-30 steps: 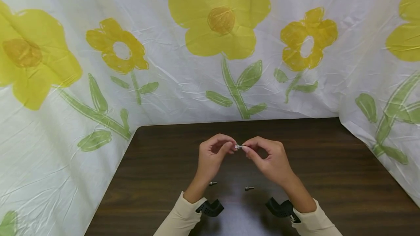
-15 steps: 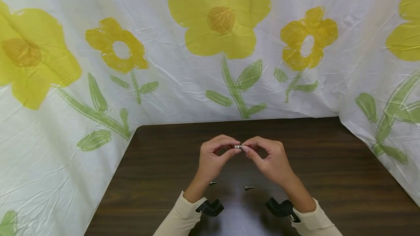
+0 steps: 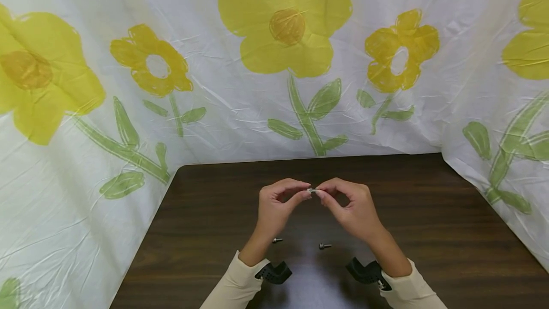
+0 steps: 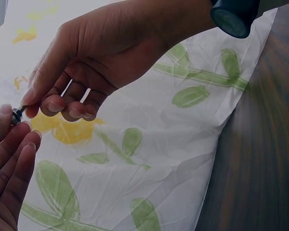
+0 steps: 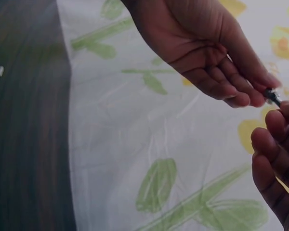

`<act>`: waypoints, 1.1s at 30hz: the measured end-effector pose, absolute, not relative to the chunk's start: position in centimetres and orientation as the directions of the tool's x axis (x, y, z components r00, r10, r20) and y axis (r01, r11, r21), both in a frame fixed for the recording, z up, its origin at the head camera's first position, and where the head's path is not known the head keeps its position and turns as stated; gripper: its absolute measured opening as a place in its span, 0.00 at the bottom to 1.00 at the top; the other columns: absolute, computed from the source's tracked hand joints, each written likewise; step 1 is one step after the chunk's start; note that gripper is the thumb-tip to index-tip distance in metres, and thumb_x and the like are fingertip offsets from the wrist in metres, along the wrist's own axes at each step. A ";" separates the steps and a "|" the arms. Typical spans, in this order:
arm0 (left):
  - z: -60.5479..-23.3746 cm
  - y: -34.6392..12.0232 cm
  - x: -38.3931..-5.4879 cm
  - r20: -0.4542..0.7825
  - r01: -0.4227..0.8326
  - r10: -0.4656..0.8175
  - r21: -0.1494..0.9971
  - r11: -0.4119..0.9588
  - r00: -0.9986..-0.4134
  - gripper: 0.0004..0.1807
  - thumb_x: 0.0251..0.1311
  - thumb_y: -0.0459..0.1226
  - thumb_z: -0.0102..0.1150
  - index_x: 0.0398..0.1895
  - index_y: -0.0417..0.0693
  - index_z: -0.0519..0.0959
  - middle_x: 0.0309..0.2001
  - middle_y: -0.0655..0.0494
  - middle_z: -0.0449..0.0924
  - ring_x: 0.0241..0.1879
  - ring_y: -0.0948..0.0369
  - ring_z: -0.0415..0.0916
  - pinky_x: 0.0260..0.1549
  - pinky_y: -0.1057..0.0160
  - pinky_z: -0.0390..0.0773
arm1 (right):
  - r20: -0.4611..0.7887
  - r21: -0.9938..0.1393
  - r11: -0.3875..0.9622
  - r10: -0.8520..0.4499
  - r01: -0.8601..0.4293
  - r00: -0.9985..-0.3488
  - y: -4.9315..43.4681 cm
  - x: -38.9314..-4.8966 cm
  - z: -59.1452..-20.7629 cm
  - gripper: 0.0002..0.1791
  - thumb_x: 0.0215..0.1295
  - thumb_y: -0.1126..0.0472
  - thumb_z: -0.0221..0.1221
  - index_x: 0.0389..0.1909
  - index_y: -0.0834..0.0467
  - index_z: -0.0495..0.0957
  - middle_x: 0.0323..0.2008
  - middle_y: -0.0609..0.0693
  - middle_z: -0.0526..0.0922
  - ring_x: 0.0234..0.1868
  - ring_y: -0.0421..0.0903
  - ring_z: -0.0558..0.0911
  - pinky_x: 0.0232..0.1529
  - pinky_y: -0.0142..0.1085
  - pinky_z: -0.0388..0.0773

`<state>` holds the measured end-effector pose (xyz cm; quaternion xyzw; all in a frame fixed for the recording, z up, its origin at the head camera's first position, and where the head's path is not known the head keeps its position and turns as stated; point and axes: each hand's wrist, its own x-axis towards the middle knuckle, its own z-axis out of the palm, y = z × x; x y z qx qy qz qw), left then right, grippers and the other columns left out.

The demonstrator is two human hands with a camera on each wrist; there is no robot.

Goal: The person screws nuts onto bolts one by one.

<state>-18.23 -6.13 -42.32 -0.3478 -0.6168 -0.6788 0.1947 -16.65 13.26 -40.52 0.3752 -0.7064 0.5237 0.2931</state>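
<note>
A small metal bolt (image 3: 312, 190), a wider collar on its left part, lies level between my two hands above the table. With thumb and index finger my left hand (image 3: 274, 206) pinches the wide end. My right hand (image 3: 353, 209) holds the thin shank end between thumb and index fingertip. In the left wrist view the collar of the bolt (image 4: 16, 116) sits between the left thumb and fingertips. From the right wrist, the bolt (image 5: 271, 95) shows its ridged collar by the left thumb, its shank running into the right fingers (image 5: 274, 122).
Two similar bolts lie on the dark wooden table (image 3: 223, 232): one bolt (image 3: 277, 240) beside the left wrist, another bolt (image 3: 325, 246) between the forearms. A white curtain (image 3: 240, 132) with yellow flowers encloses the table's back and sides. Black wrist cameras sit at both cuffs.
My left fingers have shifted at the bolt: looser around its wide end at first, then reaching further right along it, now drawn slightly back left. The right hand keeps its hold.
</note>
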 end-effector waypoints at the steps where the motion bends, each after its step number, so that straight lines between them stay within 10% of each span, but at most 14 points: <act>1: -42.3 -6.2 -18.2 0.711 0.693 0.160 0.703 -0.159 -0.685 0.07 0.58 0.22 0.67 0.41 0.32 0.86 0.35 0.41 0.86 0.35 0.56 0.86 0.36 0.50 0.87 | 0.806 -0.522 0.170 -0.224 -0.836 -0.548 13.3 -16.7 -40.5 0.18 0.53 0.82 0.67 0.38 0.57 0.84 0.26 0.44 0.84 0.26 0.39 0.82 0.27 0.28 0.80; 33: -45.8 -7.8 -20.3 0.516 0.569 0.318 0.816 0.099 -0.795 0.05 0.55 0.28 0.73 0.35 0.38 0.89 0.34 0.47 0.89 0.35 0.53 0.87 0.34 0.55 0.86 | 0.437 -0.673 0.416 -0.444 -0.612 -0.782 14.5 -19.0 -42.5 0.02 0.62 0.64 0.71 0.35 0.56 0.89 0.33 0.42 0.88 0.32 0.38 0.85 0.34 0.38 0.85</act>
